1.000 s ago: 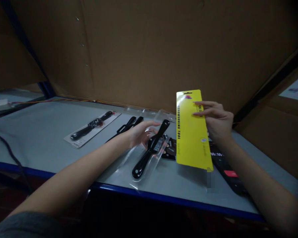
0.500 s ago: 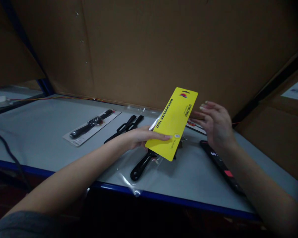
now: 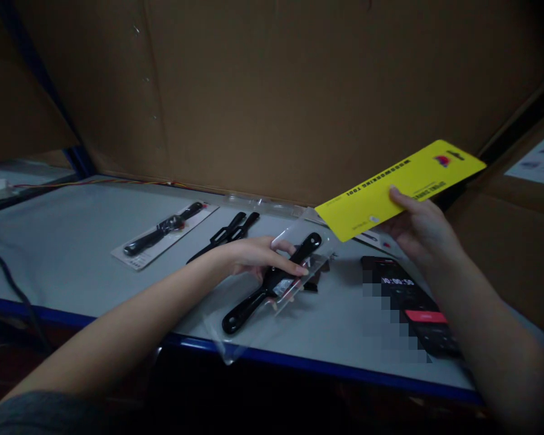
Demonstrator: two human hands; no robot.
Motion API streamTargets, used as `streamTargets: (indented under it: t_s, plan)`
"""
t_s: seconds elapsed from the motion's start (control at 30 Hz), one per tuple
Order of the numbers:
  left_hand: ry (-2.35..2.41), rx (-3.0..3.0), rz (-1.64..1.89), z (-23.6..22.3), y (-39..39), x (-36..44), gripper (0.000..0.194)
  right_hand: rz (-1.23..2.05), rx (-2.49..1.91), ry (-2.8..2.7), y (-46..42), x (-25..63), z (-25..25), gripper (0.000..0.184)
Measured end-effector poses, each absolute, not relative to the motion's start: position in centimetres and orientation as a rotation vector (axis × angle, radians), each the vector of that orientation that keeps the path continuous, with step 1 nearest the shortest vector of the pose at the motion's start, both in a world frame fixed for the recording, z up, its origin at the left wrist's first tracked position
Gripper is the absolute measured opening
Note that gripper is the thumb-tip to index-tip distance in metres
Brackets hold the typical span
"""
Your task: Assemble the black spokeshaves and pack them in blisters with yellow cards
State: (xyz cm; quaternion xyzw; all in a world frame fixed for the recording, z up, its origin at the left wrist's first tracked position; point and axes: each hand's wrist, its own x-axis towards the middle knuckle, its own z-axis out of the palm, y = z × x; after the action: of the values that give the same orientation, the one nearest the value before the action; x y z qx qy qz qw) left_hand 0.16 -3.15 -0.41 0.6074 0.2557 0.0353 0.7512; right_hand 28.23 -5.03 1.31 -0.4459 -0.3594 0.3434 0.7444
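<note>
Occupying the left hand (image 3: 263, 256) is a tool (image 3: 272, 280); the right hand (image 3: 425, 234), a card (image 3: 398, 177).

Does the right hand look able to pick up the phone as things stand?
Probably not without freeing itself first: the right hand is gripping the yellow card. The phone does seem close by, just below that hand in view.

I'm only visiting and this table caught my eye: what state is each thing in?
Yellow card: tilted, printed side showing, held in the right hand.
Black tool: held at an angle in the left hand.
Clear plastic sleeve: around that tool; unclear whether open.
Phone: screen lit, showing digits.
Packaged tool: wrapped, lying flat.
Two other black tools: lying side by side, partly hidden.
</note>
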Motion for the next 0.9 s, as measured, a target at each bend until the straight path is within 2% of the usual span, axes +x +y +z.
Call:
streamTargets:
  t_s: [0.63,0.9]
  plan:
    - [0.546,1.355,0.028,-0.01,-3.19,0.04,0.04,0.66,-0.858,-0.858,-5.01,28.59,1.45,0.01]
    - [0.535,1.387,0.024,0.12,-3.47,0.11,0.034,0.722,-1.0,-0.837,-4.95,28.49,1.33,0.021]
